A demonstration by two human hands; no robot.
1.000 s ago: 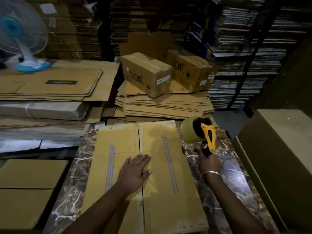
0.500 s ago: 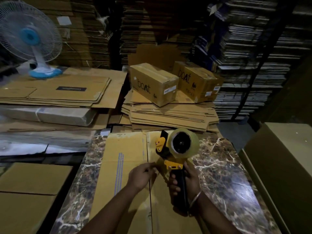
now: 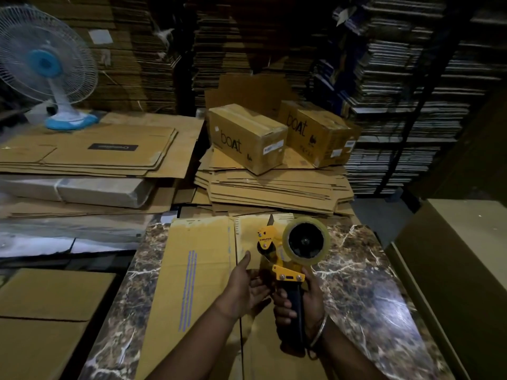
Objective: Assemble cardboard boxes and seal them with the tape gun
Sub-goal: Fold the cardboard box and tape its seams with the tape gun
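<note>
A person's left hand [image 3: 242,287], which half a second ago was curled at the seam of the flattened cardboard box [image 3: 197,272], has lifted off it and now hangs open just left of the tape gun [image 3: 290,259], thumb pointing up and fingers reaching toward the dispenser's front; whether the fingertips touch tape cannot be told. The box lies flat beneath both hands on the marble-patterned table [image 3: 367,292], its two yellow-brown panels split by a centre seam, a band of pale blue stripes printed left of the left hand. The tape gun stands upright as before, yellow frame and black handle, with a roll of clear tape [image 3: 306,241] facing the camera above the right hand [image 3: 300,305]. That hand is wrapped tightly round the black handle, a metal bangle [image 3: 319,334] at its wrist. Far beyond the left hand a blue-and-white table fan [image 3: 45,67] stands on stacked flat cardboard [image 3: 90,152]. Straight ahead of the hands, two sealed boxes printed "boAt" [image 3: 247,137] rest on another pile of flattened cartons [image 3: 274,187]. To the right of the right hand stands a large plain carton [image 3: 463,256].
</note>
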